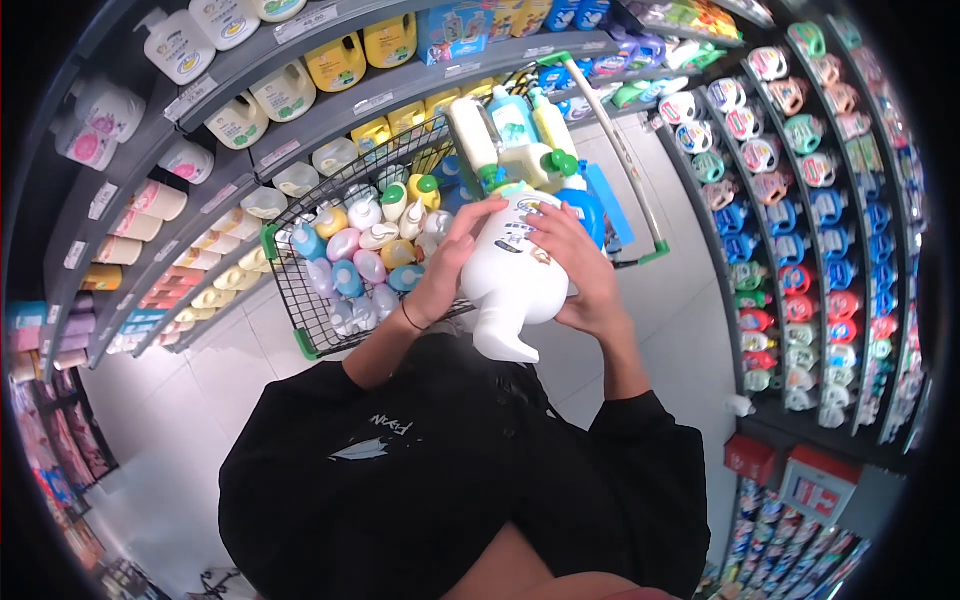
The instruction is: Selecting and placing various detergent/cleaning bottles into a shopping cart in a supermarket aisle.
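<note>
Between my left hand [442, 274] and my right hand [583, 266] is a white pump bottle [501, 281], with its pump head pointing up towards me. Both palms press against its sides, and its label bears writing and a small drawing. Behind it stands a black wire shopping cart [289, 300] with green corner pieces. Many small pump bottles [369, 266] in pink, white, yellow and blue fill its left part. Larger bottles lie at the right, among them a cream bottle [472, 135], a light-blue bottle [512, 124] and a deep-blue bottle [581, 210], partly hidden by the held bottle.
A shelf [420, 90] with yellow jugs [335, 64] and white pump bottles [180, 49] curves along the far side and left. At the right, another shelf unit [712, 247] holds rows of detergent bottles. The cart's handle [615, 142] borders the tiled floor [652, 315].
</note>
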Available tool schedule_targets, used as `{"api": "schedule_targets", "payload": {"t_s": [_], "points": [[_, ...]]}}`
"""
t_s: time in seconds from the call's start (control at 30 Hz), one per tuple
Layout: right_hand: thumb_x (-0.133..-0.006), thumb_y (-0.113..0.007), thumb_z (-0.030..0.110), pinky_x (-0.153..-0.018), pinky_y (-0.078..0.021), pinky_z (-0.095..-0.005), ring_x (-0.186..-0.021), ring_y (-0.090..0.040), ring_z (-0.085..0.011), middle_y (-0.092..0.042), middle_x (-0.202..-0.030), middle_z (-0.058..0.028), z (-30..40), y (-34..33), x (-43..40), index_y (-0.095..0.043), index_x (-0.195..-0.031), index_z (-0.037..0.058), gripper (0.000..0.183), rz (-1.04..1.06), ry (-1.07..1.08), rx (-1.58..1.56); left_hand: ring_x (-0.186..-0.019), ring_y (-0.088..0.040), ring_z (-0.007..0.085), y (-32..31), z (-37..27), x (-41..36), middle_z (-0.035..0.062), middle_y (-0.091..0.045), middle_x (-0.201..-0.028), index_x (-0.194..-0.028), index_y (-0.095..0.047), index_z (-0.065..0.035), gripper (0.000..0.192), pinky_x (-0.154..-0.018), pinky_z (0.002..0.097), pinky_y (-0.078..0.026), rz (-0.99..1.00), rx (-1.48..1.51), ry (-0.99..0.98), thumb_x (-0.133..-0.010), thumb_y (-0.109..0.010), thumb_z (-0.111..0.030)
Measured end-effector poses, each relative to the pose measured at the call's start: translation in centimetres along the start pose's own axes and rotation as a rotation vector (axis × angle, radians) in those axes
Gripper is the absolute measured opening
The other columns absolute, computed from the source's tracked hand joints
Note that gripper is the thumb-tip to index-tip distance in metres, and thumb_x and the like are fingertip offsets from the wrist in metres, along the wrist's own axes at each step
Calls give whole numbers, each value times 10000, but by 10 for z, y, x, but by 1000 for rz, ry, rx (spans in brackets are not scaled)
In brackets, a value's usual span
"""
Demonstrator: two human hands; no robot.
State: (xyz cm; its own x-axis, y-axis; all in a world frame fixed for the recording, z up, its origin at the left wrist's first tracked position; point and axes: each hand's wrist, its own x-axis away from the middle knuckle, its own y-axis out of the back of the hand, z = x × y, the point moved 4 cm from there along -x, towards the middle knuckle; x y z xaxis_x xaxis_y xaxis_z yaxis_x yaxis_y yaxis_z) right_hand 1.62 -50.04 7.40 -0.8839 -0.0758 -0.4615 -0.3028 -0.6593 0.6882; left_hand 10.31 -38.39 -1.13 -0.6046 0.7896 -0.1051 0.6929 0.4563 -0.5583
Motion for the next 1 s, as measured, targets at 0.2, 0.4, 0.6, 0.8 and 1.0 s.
{"api": "schedule_targets", "payload": {"t_s": [0.2,0.4,0.6,0.8,1.0], "points": [[-600,-702,22,-1009,-313,-490,-1147,-472,-315,-548,-1143,-123,-25,-4,-40,-552,-1076,35,499,120,112,-44,-1153,-434,203,17,-18,-25,153,-367,-1298,-1349,-225,-88,498,-941,304,-386,-29,167,201,-897,-367,-243],[-652,-650,11,-1011,-312,-484,-1199,-423,-308,-512,-1212,-94,-66,-27,-46,-527,-1138,83,507,334,258,-64,-1159,-442,222,28,-4,-33,124,-311,-1347,-1399,-139,-149,563,-921,327,-425,-195,344,277,-905,-408,-175],[-684,-630,-10,-992,-340,-406,-1190,-426,-297,-485,-1240,-98,-96,13,-39,-545,-1119,42,446,173,17,-202,-979,-560,228,42,6,-81,126,-461,-1168,-1286,-230,-126,511,-755,338,-523,-426,252,233,-869,-523,-152],[-753,-585,-16,-909,-399,-304,-1035,-548,-224,-571,-1103,-117,-179,70,35,-547,-1099,10,349,-224,-327,-531,-982,-569,285,44,-27,-152,196,-458,-1167,-1313,-174,-125,723,-740,388,-536,-490,-232,215,-761,-636,-56],[-822,-533,-14,-875,-438,-288,-986,-578,-191,-591,-1025,-126,-232,91,91,-543,-1077,-38,255,-346,-485,-668,-938,-583,249,55,-18,-231,174,-489,-1127,-1289,-245,-84,785,-728,347,-537,-442,-841,240,-670,-729,-97]]}}
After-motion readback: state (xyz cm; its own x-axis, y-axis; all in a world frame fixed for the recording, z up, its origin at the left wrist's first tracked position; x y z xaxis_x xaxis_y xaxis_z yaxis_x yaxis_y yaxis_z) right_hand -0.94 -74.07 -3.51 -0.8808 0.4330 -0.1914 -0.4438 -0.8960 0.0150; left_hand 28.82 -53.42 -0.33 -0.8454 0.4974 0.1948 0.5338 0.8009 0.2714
